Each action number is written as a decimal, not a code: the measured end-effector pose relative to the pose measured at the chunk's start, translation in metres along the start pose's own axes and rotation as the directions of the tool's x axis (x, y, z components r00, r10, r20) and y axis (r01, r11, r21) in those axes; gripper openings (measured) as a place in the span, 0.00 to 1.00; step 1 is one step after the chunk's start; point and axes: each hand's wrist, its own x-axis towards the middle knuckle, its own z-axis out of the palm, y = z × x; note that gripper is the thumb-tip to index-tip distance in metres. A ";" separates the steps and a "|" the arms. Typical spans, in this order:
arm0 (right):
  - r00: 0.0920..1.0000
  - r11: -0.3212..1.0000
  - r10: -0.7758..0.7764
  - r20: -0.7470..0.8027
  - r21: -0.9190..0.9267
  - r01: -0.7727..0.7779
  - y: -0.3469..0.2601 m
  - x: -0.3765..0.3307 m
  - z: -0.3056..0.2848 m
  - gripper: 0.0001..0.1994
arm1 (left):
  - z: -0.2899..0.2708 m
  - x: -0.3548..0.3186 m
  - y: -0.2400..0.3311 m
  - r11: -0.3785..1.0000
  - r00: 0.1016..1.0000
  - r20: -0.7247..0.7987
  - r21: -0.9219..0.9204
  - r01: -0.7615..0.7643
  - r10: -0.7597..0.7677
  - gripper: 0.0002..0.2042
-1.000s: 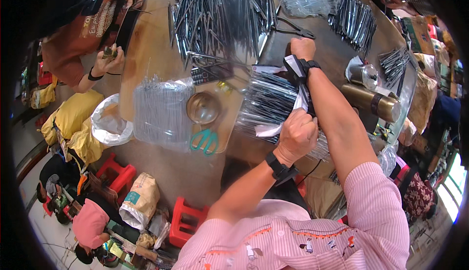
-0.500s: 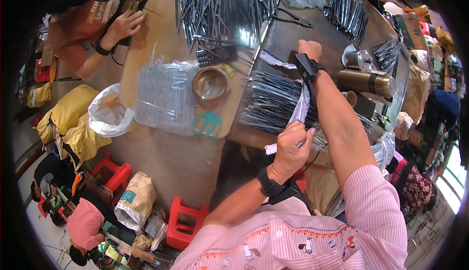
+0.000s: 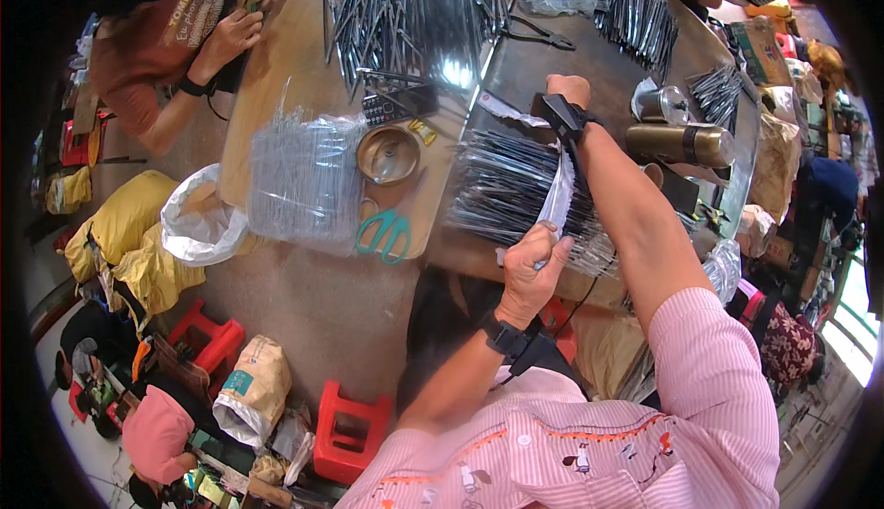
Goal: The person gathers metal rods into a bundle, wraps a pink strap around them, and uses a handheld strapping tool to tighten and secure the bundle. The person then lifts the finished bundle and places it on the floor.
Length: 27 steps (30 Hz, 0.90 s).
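- Left hand point(image 3: 532, 265): closed, fingers pinching the lower end of a white strip point(image 3: 558, 198) at the near table edge.
- Right hand point(image 3: 568, 93): farther out on the table, fingers curled; it appears to grip the strip's far end, though the grip itself cannot be made out. A black strap sits at its wrist.
- Strip: runs between the two hands, lying over a bundle point(image 3: 505, 187) of thin metal tools.
- Bundle: rests on the table point(image 3: 267, 95), just left of the right forearm and touching the strip.
- Scissors point(image 3: 387, 231), teal-handled: flat on the table, left of the bundle, near the table's edge.
- Bowl point(image 3: 388, 153), metal: just beyond the scissors.
- Clear bags point(image 3: 304, 178): stacked left of the bowl.
- Tool heap point(image 3: 414, 12): loose metal tools spread across the far table.
- Flask point(image 3: 681, 144), bronze-coloured: lying on its side to the right of the right forearm.
- Another person's hand point(image 3: 226, 35): at the table's far left edge, holding a dark item.
- Red stools point(image 3: 345, 431): on the floor below the table.
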 end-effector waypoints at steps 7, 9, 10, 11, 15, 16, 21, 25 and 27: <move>0.983 0.974 -0.165 0.085 -0.142 0.176 0.013 0.008 0.002 0.16 | 0.007 0.000 0.013 0.993 0.982 -0.154 -0.060 0.103 -0.111 0.13; 0.991 0.983 -0.100 0.087 -0.146 0.112 0.011 0.008 0.001 0.17 | 0.006 -0.002 0.019 0.975 0.957 -0.201 -0.117 0.190 -0.211 0.10; 0.986 0.966 -0.143 0.085 -0.203 0.158 0.009 0.006 -0.001 0.16 | 0.005 -0.003 0.023 0.958 0.938 -0.218 -0.157 0.239 -0.270 0.09; 0.987 0.973 -0.134 0.084 -0.175 0.147 0.005 0.004 -0.003 0.16 | 0.005 -0.003 0.025 0.938 0.917 -0.231 -0.196 0.285 -0.326 0.08; 0.991 0.977 -0.076 0.114 -0.191 0.096 -0.014 -0.017 -0.020 0.16 | 0.005 -0.007 0.030 0.838 0.831 -0.299 -0.448 0.312 -0.469 0.11; 0.997 0.996 0.031 0.077 -0.091 -0.024 -0.019 -0.022 -0.023 0.16 | 0.006 -0.009 0.031 0.873 0.835 -0.320 -0.360 0.329 -0.447 0.12; 0.990 0.992 0.124 0.060 0.024 -0.125 -0.021 -0.025 -0.025 0.17 | 0.010 -0.023 0.028 0.875 0.839 -0.247 -0.128 0.467 -0.484 0.19; 0.993 0.994 -0.016 0.119 -0.104 0.028 -0.002 -0.004 -0.002 0.16 | 0.022 -0.039 0.020 0.321 0.514 0.186 -0.595 0.737 -0.837 0.26; 0.969 0.953 -0.163 0.184 -0.224 0.203 0.008 0.004 0.009 0.13 | 0.019 -0.044 0.015 0.223 0.513 0.302 -0.647 0.729 -0.803 0.26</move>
